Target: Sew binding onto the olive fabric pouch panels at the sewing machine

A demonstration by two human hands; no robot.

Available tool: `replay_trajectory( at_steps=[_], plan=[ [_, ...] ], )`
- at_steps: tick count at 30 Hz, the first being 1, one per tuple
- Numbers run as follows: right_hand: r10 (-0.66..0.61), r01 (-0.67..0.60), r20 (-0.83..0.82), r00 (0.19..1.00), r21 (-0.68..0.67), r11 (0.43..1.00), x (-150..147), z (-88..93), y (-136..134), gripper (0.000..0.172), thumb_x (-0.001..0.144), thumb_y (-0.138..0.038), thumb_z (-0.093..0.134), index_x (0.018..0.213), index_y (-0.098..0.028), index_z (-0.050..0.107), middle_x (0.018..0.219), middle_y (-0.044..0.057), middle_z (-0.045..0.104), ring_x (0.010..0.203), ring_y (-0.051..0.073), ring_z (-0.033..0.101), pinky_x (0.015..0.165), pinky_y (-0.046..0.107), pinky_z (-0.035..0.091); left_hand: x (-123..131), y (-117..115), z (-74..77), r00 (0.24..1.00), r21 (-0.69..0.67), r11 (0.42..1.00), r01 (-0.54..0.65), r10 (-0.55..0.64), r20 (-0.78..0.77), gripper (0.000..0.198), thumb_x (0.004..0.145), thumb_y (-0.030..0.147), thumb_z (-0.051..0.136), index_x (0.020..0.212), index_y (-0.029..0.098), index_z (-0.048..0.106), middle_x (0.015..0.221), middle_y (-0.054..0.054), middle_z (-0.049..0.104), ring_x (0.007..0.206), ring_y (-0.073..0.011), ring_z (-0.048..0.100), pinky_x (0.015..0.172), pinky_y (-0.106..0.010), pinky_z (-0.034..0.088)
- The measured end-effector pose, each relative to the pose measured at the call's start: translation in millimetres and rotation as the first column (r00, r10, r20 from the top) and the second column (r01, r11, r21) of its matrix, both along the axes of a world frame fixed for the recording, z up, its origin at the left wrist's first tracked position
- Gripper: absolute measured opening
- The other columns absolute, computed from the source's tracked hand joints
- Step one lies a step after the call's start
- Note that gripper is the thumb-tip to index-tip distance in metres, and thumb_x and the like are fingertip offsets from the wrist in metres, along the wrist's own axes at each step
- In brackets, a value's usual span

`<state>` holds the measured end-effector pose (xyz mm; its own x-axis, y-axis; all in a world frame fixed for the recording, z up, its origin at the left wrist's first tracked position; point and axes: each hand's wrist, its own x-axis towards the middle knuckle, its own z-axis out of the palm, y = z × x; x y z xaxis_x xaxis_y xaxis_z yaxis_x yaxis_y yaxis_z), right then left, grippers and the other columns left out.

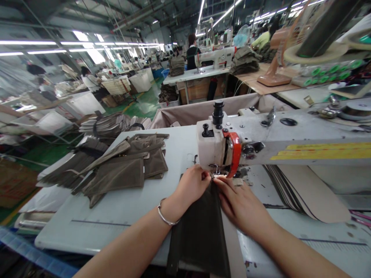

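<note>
Dark brown fabric [204, 231] lies just near of the sewing machine [207, 148], far end pinched by the left hand [191, 184], hold of the right hand [245, 200] unclear, stitching apparently unfinished, status of the brown pile [118, 170] at left undetermined.

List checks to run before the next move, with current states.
1. Long dark brown fabric panel at boxy white sewing-machine head: ok, far end beneath it.
2. Left-hand grip at panel: ok, fingers curled at far end.
3. Right-hand grip at panel: ok, fingertips near its right edge.
4. Needle clearance: cannot tell; fingertips close, needle indistinct.
5. Loose pile of flat dark brown fabric pieces apart from panel: ok, to its left.
</note>
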<state>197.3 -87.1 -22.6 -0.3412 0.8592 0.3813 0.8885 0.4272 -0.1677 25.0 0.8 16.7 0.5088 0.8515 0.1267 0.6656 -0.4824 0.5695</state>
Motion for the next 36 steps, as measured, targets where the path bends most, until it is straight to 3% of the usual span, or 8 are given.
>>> replay_trajectory(
  at_steps=[8, 14, 17, 21, 24, 31, 36],
  plan=[
    [0.003, -0.003, -0.003, 1.0, -0.008, 1.0, 0, 1.2, 0, 0.046, 0.094, -0.023, 0.045, 0.139, -0.013, 0.043, 0.129, 0.015, 0.056, 0.114, 0.029, 0.052, 0.094, 0.046, 0.042, 3, 2, -0.7, 1.0, 0.046, 0.999, -0.019, 0.02, -0.024, 0.012, 0.082, 0.012, 0.054, 0.076, 0.014, 0.064, 0.072, -0.005, 0.065, 0.067, -0.0162, 0.06, 0.062, -0.025, 0.041],
    [0.024, -0.025, -0.01, 1.0, -0.013, 1.0, 1, 3.0, -1, 0.039, 0.095, -0.023, 0.045, 0.133, -0.016, 0.05, 0.13, 0.013, 0.056, 0.11, 0.027, 0.055, 0.092, 0.044, 0.043, 2, -2, 2.4, 0.996, 0.126, 0.992, -0.02, 0.03, -0.079, 0.01, 0.086, 0.013, 0.055, 0.084, 0.015, 0.065, 0.09, -0.008, 0.068, 0.085, -0.0216, 0.063, 0.078, -0.031, 0.048],
    [0.038, -0.038, -0.02, 0.999, -0.01, 0.999, 1, 5.4, -3, 0.038, 0.094, -0.022, 0.047, 0.131, -0.017, 0.052, 0.131, 0.012, 0.055, 0.111, 0.026, 0.053, 0.093, 0.042, 0.043, -6, -17, 5.5, 0.986, 0.233, 0.966, 0.113, -0.081, -0.145, 0.011, 0.09, 0.016, 0.055, 0.096, 0.017, 0.065, 0.105, -0.007, 0.065, 0.104, -0.0241, 0.059, 0.094, -0.038, 0.047],
    [0.036, -0.036, -0.018, 0.999, -0.019, 0.999, 1, 5.5, -4, 0.04, 0.094, -0.019, 0.046, 0.134, -0.017, 0.05, 0.134, 0.011, 0.053, 0.114, 0.026, 0.052, 0.095, 0.043, 0.041, -16, -36, 0.8, 0.944, 0.257, 0.921, 0.293, -0.235, -0.233, 0.024, 0.095, 0.016, 0.05, 0.119, 0.016, 0.056, 0.123, -0.007, 0.06, 0.119, -0.0209, 0.052, 0.108, -0.039, 0.041],
    [0.023, -0.023, -0.001, 1.0, -0.033, 0.999, 1, 2.9, -3, 0.041, 0.095, -0.021, 0.045, 0.136, -0.017, 0.049, 0.135, 0.011, 0.053, 0.113, 0.027, 0.052, 0.094, 0.044, 0.041, -18, -39, -4.3, 0.942, 0.26, 0.923, 0.285, -0.22, -0.253, 0.03, 0.096, 0.016, 0.048, 0.126, 0.015, 0.051, 0.13, -0.008, 0.056, 0.128, -0.0209, 0.047, 0.115, -0.041, 0.035],
    [0.015, -0.016, -0.01, 1.0, -0.038, 0.999, 2, 5.2, -5, 0.04, 0.095, -0.021, 0.046, 0.135, -0.019, 0.05, 0.133, 0.009, 0.053, 0.112, 0.026, 0.052, 0.093, 0.044, 0.043, -14, -34, -5.6, 0.937, 0.267, 0.913, 0.307, -0.242, -0.251, 0.026, 0.097, 0.015, 0.045, 0.121, 0.014, 0.054, 0.126, -0.009, 0.059, 0.127, -0.0215, 0.048, 0.115, -0.042, 0.036],
    [0.029, -0.029, -0.015, 0.999, -0.054, 0.998, 0, 7.0, -26, 0.04, 0.094, -0.023, 0.049, 0.134, -0.019, 0.05, 0.129, 0.008, 0.055, 0.113, 0.026, 0.051, 0.095, 0.045, 0.043, -25, -48, 3.2, 0.933, 0.206, 0.928, 0.31, -0.255, -0.253, 0.031, 0.096, 0.016, 0.047, 0.127, 0.013, 0.053, 0.137, -0.01, 0.053, 0.134, -0.0222, 0.043, 0.117, -0.044, 0.032]
  ],
)
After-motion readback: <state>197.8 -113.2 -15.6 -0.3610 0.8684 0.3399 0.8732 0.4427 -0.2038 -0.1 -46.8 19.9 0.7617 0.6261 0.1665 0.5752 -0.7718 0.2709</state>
